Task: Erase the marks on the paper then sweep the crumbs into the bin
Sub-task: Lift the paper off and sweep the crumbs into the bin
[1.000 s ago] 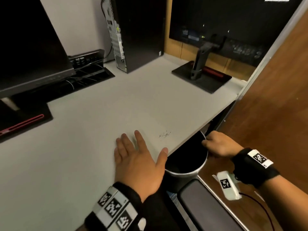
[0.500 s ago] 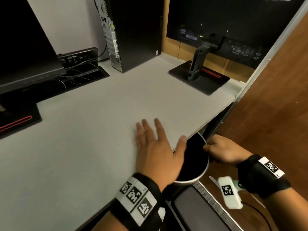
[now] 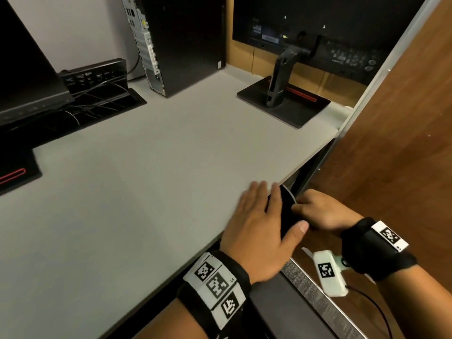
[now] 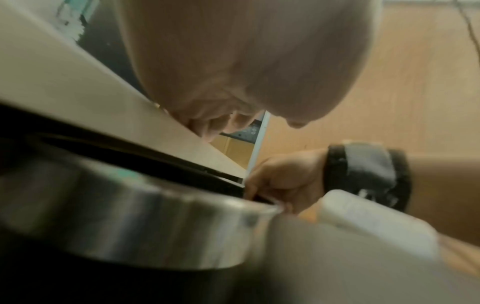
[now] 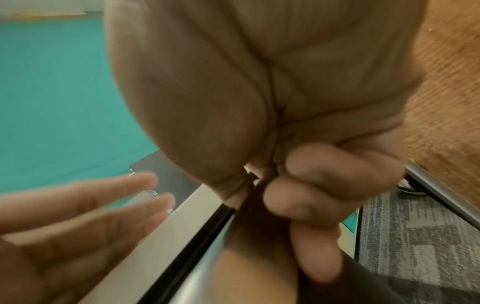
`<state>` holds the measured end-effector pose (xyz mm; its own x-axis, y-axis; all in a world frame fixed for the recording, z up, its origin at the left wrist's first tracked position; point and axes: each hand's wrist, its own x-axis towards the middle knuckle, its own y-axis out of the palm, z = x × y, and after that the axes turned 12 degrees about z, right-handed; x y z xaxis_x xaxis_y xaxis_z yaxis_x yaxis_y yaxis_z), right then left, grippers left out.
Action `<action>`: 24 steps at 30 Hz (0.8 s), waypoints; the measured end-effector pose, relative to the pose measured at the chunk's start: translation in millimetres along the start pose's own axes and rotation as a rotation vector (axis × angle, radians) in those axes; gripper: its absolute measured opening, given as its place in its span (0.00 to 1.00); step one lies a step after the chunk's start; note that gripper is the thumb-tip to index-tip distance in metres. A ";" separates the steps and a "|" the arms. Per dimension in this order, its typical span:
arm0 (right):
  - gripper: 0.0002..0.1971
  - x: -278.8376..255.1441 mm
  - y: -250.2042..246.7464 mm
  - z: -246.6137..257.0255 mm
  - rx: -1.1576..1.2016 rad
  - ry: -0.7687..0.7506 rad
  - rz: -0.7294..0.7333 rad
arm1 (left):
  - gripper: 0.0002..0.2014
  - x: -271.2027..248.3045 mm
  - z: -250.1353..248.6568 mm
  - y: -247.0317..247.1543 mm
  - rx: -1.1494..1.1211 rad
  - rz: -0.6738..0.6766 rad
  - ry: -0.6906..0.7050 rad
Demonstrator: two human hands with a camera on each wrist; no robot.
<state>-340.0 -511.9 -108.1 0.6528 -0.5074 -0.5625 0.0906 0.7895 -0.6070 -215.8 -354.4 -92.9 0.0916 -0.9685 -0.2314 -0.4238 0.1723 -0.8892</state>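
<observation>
My left hand (image 3: 259, 216) lies flat with straight fingers at the right edge of the grey desk (image 3: 146, 179), its fingers and thumb reaching out over the bin. The bin (image 3: 286, 211) is round with a silver rim (image 4: 155, 216) and a dark inside, held just under the desk edge. My right hand (image 3: 318, 209) grips that rim from the right, fingers (image 5: 298, 197) curled over it. In the right wrist view the left hand (image 5: 91, 205) is blurred beside the desk edge. No crumbs or paper show on the desk.
A monitor stand (image 3: 283, 101) and computer tower (image 3: 181, 42) stand at the back. Another monitor (image 3: 24, 57) and a cable box (image 3: 97, 77) sit at the left. A wooden panel (image 3: 403, 143) rises right of the desk. A dark armrest (image 3: 281, 311) lies below my hands.
My left hand has slid right across the desk to its edge, over the bin. The specks seen near the edge a second ago no longer show. The right hand kept its grip on the rim.
</observation>
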 end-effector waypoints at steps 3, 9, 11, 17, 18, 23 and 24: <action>0.19 0.0 -0.1 -2.4 0.041 -0.006 0.023 | 0.41 4.9 0.5 -3.8 -0.021 -0.096 -0.074; 0.20 -3.0 -1.0 -3.1 0.022 0.007 -0.025 | 0.38 -2.2 -11.0 8.2 0.040 -0.014 0.130; 0.19 -5.3 -0.7 -3.0 0.071 0.002 0.003 | 0.38 2.0 -11.0 6.1 0.009 -0.072 0.054; 0.20 -6.4 0.1 -2.2 0.068 -0.036 0.007 | 0.38 1.2 -19.7 1.6 0.019 0.055 0.151; 0.19 -5.8 0.7 -4.9 0.077 -0.028 0.014 | 0.37 0.2 -17.8 -0.9 -0.001 0.018 0.093; 0.18 -3.0 5.3 -14.9 0.096 0.026 0.022 | 0.44 -0.3 8.7 -16.1 0.002 -0.004 -0.421; 0.18 -3.2 4.6 -13.4 0.102 0.028 0.030 | 0.46 -0.5 10.0 -15.1 0.000 0.021 -0.468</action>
<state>-351.8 -511.4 -116.6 0.6353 -0.4911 -0.5960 0.1479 0.8349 -0.5302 -200.5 -354.7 -83.3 0.4795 -0.7797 -0.4026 -0.4300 0.1912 -0.8824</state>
